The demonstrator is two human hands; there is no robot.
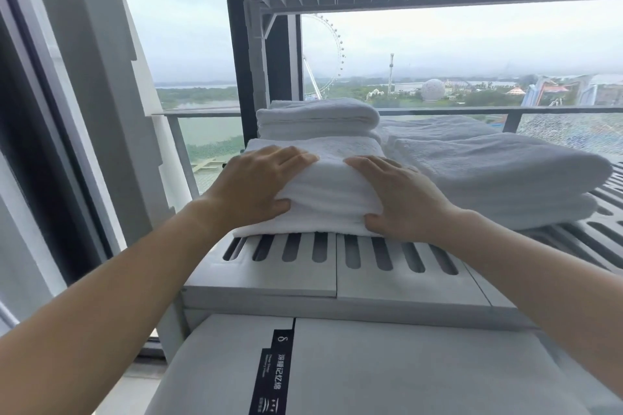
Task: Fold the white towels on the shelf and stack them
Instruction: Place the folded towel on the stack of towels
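On the slatted shelf [337,266], both hands [256,185] grip one folded towel [323,192]; finished stack [318,120] at 12 o'clock, larger towels [499,172] at 2 o'clock seemingly left.

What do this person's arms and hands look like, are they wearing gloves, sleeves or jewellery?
Nothing is worn as far as the picture shows. The left hand and the right hand are bare, with no gloves, rings, watch or bracelet visible. Both forearms are bare too, uncovered all the way down to the frame edge, so no sleeve shows. Fingernails look short and unpainted.
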